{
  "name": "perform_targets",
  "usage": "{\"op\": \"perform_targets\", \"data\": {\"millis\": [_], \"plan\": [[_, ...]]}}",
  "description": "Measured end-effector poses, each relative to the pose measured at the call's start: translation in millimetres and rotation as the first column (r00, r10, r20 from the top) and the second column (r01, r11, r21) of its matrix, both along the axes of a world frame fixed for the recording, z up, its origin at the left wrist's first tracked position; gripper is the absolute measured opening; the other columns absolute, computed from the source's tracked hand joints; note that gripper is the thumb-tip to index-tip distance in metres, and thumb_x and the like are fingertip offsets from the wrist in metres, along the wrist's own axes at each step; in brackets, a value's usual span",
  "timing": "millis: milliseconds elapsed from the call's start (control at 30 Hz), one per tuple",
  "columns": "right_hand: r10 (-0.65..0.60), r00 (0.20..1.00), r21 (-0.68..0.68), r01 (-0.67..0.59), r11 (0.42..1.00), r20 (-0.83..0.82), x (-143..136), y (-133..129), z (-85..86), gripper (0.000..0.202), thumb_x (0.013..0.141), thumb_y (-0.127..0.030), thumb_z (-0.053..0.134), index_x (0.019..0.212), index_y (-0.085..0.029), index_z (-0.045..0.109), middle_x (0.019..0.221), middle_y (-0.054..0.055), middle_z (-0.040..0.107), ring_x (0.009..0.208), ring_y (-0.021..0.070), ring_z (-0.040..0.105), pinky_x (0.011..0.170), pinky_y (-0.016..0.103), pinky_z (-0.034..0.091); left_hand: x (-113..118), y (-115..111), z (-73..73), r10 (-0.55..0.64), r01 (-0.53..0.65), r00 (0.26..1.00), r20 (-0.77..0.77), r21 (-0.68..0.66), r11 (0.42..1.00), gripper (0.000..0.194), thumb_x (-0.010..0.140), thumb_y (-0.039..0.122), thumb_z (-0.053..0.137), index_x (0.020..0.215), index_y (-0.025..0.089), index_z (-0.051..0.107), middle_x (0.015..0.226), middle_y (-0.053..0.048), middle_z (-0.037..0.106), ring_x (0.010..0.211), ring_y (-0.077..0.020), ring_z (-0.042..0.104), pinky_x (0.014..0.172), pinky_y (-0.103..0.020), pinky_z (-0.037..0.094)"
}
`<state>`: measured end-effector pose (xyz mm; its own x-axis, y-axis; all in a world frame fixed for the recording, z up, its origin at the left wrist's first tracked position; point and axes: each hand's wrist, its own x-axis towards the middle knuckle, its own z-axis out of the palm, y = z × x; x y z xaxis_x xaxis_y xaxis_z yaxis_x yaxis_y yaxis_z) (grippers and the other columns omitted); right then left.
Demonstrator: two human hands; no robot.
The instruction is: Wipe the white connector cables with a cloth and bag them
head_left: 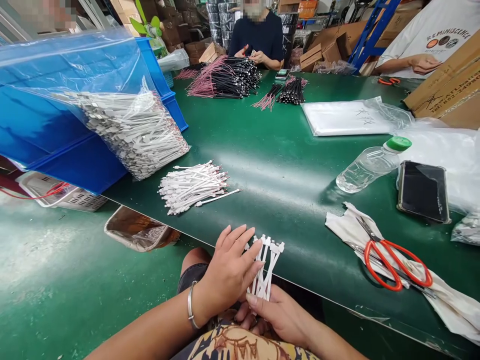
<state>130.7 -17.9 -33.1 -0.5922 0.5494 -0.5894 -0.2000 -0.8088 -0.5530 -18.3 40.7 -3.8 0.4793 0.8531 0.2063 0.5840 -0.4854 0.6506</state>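
Note:
My right hand (279, 312) is closed around the lower ends of a small bundle of short white cables (270, 267) at the table's near edge. Their flat plugs point up and fan out slightly. Against the left side of this bundle lies my left hand (232, 267), its fingers stretched out and partly covering the cables. A loose pile of similar white cables (193, 187) rests on the green table ahead and to the left. Behind that pile, a see-through plastic bag (138, 125) full of white cables leans on a blue bin (86, 145).
Red-handled scissors (397, 265) lie on a white cloth (339, 222) at right, near a phone (423, 190) and a tilted water bottle (369, 167). Black and pink cables (232, 77) are heaped at the far side. Two people work across the table (262, 137). A lined waste basket (137, 230) stands below left.

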Motion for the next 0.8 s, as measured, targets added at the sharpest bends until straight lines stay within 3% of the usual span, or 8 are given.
{"op": "perform_targets", "data": {"millis": [133,300,433,533,600,700,733,800], "plan": [[0.001,1.0,0.003,-0.001,1.0,0.001,0,-1,-3.0,0.057,0.062,-0.062,0.066,0.08,-0.008,0.063,0.077,0.008,0.066,0.062,0.0111,0.06,0.054,0.021,0.042,2,-1,-1.7,0.049,-0.042,0.994,-0.093,0.08,0.996,0.03,0.081,0.026,0.057,0.111,0.024,0.062,0.126,-0.009,0.055,0.124,-0.0303,0.038,0.108,-0.053,0.014],[-0.003,1.0,0.005,0.003,1.0,0.002,-1,-2,-3.9,0.056,0.061,-0.062,0.067,0.078,-0.009,0.063,0.075,0.008,0.065,0.061,0.0121,0.06,0.055,0.023,0.044,5,-2,3.6,0.044,0.008,0.963,-0.267,0.19,0.982,0.022,0.084,0.025,0.053,0.103,0.022,0.063,0.127,-0.01,0.053,0.125,-0.03,0.037,0.105,-0.055,0.021],[0.001,1.0,0.013,-0.001,1.0,-0.008,-1,-2,-3.8,0.055,0.062,-0.061,0.067,0.079,-0.009,0.064,0.075,0.008,0.065,0.062,0.0115,0.059,0.056,0.022,0.043,1,-8,-2.8,0.031,0.011,0.989,-0.146,0.282,0.959,0.021,0.08,0.013,0.055,0.099,0.02,0.061,0.128,-0.011,0.05,0.123,-0.0283,0.038,0.104,-0.054,0.024],[0.015,1.0,0.045,-0.015,0.999,-0.015,0,-2,-3.6,0.055,0.064,-0.061,0.066,0.081,-0.008,0.065,0.076,0.008,0.064,0.063,0.0114,0.059,0.056,0.021,0.042,-12,-18,-11.4,0.042,-0.058,0.997,0.058,0.325,0.944,0.025,0.076,0.005,0.057,0.098,0.017,0.056,0.109,-0.01,0.059,0.106,-0.0217,0.051,0.096,-0.044,0.036],[0.025,1.0,0.057,-0.024,0.998,-0.013,1,-2,-3.6,0.055,0.066,-0.06,0.066,0.088,-0.009,0.064,0.078,0.008,0.064,0.066,0.0122,0.06,0.057,0.022,0.042,-21,-25,-16.2,0.063,-0.095,0.986,0.157,0.21,0.973,0.017,0.077,0.006,0.056,0.089,0.017,0.054,0.087,-0.004,0.061,0.086,-0.0157,0.054,0.083,-0.034,0.042],[0.032,0.999,0.084,-0.03,0.996,-0.022,2,-1,-3.2,0.056,0.065,-0.058,0.067,0.095,-0.011,0.062,0.079,0.007,0.065,0.068,0.0138,0.061,0.059,0.023,0.043,-28,-31,-20.3,0.146,-0.114,0.981,0.131,-0.222,0.968,0.006,0.084,0.02,0.052,0.079,0.016,0.055,0.072,-0.001,0.057,0.07,-0.0129,0.051,0.068,-0.026,0.041],[0.046,0.998,0.1,-0.042,0.994,-0.034,1,0,-2.8,0.055,0.065,-0.057,0.068,0.095,-0.011,0.062,0.079,0.007,0.065,0.069,0.0143,0.062,0.059,0.023,0.043,-27,-32,-21.1,0.156,-0.097,0.98,0.121,-0.394,0.914,0.014,0.085,0.027,0.051,0.079,0.016,0.056,0.073,-0.002,0.057,0.07,-0.0133,0.051,0.067,-0.026,0.041],[0.079,0.995,0.13,-0.07,0.989,-0.061,1,2,-1.1,0.053,0.064,-0.055,0.07,0.093,-0.012,0.062,0.08,0.006,0.065,0.07,0.0149,0.062,0.06,0.024,0.043,-23,-30,-22.7,0.149,0.025,0.971,0.188,-0.697,0.717,0.029,0.086,0.041,0.048,0.083,0.014,0.059,0.075,-0.003,0.059,0.071,-0.014,0.053,0.067,-0.025,0.042]]}}
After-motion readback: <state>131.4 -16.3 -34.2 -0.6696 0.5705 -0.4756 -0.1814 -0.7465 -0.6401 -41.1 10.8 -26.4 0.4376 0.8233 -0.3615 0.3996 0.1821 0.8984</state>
